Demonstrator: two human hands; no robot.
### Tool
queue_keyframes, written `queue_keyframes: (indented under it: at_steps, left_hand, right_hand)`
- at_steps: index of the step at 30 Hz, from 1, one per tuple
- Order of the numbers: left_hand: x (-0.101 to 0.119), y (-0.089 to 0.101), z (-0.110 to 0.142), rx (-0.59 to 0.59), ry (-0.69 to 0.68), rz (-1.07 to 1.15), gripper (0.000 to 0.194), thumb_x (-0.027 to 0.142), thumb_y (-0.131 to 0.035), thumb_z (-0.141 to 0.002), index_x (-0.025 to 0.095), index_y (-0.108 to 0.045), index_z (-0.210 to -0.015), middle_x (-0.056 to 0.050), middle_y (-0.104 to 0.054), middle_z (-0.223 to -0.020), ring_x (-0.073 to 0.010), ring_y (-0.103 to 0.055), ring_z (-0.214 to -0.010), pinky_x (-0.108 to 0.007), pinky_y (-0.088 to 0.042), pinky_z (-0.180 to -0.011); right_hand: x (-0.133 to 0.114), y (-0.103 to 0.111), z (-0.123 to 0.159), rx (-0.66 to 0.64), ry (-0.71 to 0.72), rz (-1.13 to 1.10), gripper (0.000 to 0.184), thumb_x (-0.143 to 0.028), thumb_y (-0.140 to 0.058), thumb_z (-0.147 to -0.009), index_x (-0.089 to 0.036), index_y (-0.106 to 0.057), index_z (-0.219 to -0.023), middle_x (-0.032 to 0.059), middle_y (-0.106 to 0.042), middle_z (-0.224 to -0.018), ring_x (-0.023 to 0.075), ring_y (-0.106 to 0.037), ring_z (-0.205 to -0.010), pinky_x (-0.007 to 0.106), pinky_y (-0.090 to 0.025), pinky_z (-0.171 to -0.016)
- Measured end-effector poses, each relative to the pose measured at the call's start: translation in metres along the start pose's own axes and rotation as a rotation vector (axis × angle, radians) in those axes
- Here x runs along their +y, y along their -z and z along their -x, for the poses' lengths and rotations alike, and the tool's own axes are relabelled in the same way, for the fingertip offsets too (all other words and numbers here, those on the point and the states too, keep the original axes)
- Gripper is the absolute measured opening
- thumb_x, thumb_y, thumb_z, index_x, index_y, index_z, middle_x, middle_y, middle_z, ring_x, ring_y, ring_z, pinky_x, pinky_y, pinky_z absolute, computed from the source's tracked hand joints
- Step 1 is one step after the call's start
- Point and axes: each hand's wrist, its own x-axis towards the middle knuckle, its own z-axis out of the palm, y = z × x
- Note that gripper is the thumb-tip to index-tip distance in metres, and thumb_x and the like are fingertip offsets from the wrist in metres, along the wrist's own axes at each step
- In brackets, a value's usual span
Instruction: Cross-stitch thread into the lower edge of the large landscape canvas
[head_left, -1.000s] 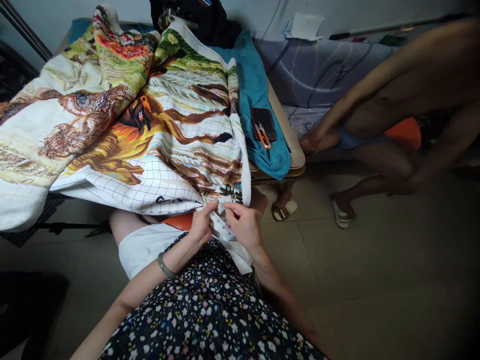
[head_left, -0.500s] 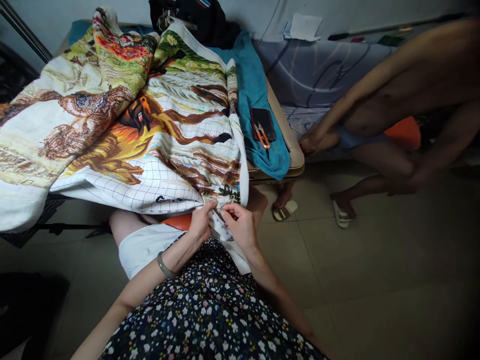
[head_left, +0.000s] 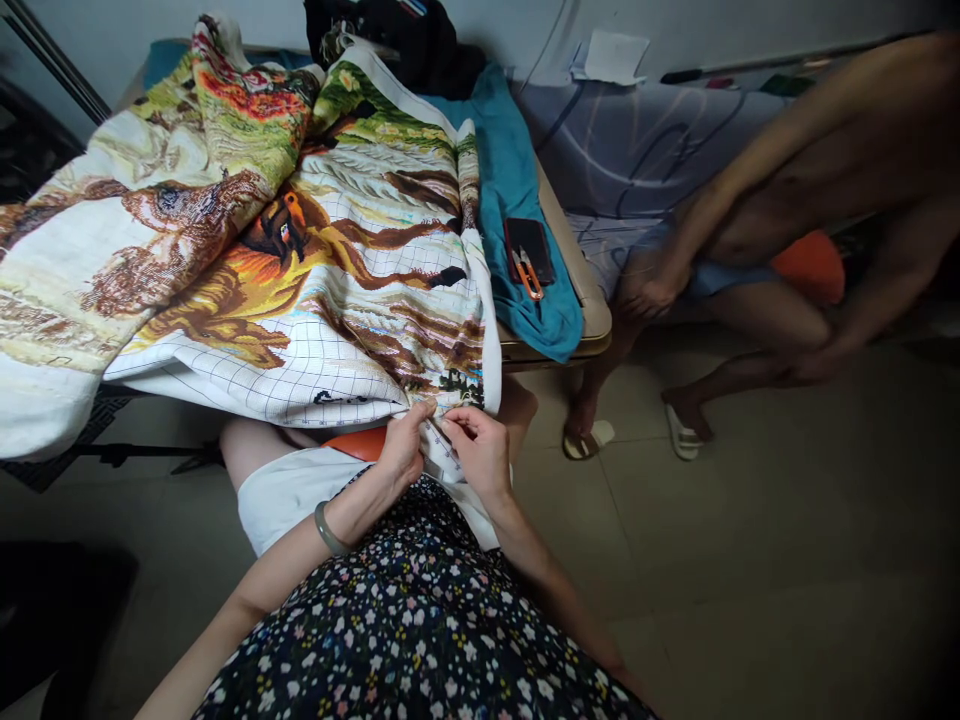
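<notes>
A large cross-stitch cloth (head_left: 315, 375), printed with grid lines and partly stitched in brown, orange and green, drapes over the table and down to my lap. Its near lower edge is gripped by my left hand (head_left: 405, 443), thumb on top and fingers underneath. Close beside it on the right, my right hand (head_left: 480, 447) pinches thumb and forefinger together at the stitched corner. Whatever sits in that pinch is too small to make out; a needle is not plainly visible. Pale thread ends show near the fingertips.
Orange-handled thread snips (head_left: 528, 273) lie on a dark phone-like object (head_left: 541, 240), on a teal cloth (head_left: 510, 180) at the table's right side. A dark bag (head_left: 405, 45) stands at the back. Another person (head_left: 817, 220) sits at the right near a patterned sofa (head_left: 600, 140).
My hands keep nearly the same place and grip on the cloth. The other person's hand and one sandalled foot have shifted. The whole view has moved slightly.
</notes>
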Motion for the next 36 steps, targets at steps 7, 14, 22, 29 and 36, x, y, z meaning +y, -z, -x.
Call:
queue_keyframes:
  at_steps: [7,14,22,29,36]
  left_hand:
    - [-0.0065,0.005,-0.0037,-0.03,-0.034,0.013,0.03,0.024,-0.084,-0.046,0.01,-0.069,-0.068,-0.002,-0.069,-0.066,-0.0125,-0.061,-0.06,-0.025,-0.049,-0.066]
    - [-0.0079,0.0067,-0.0054,-0.038,-0.038,-0.002,0.028,0.025,-0.083,-0.049,0.012,-0.068,-0.067,-0.003,-0.068,-0.066,-0.0143,-0.063,-0.063,-0.027,-0.049,-0.071]
    - [-0.0045,0.0037,-0.0031,-0.022,-0.016,0.002,0.024,0.022,-0.081,-0.047,0.013,-0.069,-0.065,-0.003,-0.068,-0.063,-0.014,-0.06,-0.059,-0.027,-0.048,-0.066]
    - [-0.0058,0.0053,-0.0033,-0.027,-0.017,0.014,0.028,0.025,-0.084,-0.046,0.012,-0.068,-0.065,-0.001,-0.068,-0.062,-0.0126,-0.059,-0.057,-0.026,-0.048,-0.064]
    - [-0.0082,0.0063,-0.0016,-0.105,-0.035,0.033,0.028,0.026,-0.085,-0.05,0.013,-0.069,-0.07,-0.003,-0.07,-0.068,-0.0148,-0.063,-0.064,-0.028,-0.048,-0.071]
  right_hand:
    - [-0.0055,0.0016,-0.0008,-0.014,-0.021,-0.003,0.015,-0.03,-0.062,-0.075,-0.016,-0.068,-0.075,0.0041,-0.07,-0.07,0.016,-0.061,-0.062,0.027,-0.049,-0.061]
    - [-0.0052,0.0013,0.0009,-0.007,0.016,0.025,0.015,-0.029,-0.062,-0.077,-0.016,-0.069,-0.077,0.0048,-0.071,-0.072,0.0163,-0.062,-0.063,0.027,-0.049,-0.061]
    - [-0.0035,0.0,0.0004,0.017,0.093,0.061,0.016,-0.03,-0.059,-0.08,-0.018,-0.068,-0.074,0.0031,-0.069,-0.072,0.0164,-0.061,-0.066,0.027,-0.049,-0.065]
    - [-0.0043,-0.002,-0.0007,0.036,0.041,0.026,0.015,-0.031,-0.061,-0.078,-0.018,-0.066,-0.074,0.0033,-0.069,-0.071,0.0165,-0.061,-0.065,0.028,-0.049,-0.063]
    - [-0.0033,-0.0066,-0.0007,0.129,0.032,-0.003,0.016,-0.028,-0.065,-0.077,-0.02,-0.058,-0.088,-0.0003,-0.066,-0.068,0.0155,-0.063,-0.061,0.027,-0.051,-0.062]
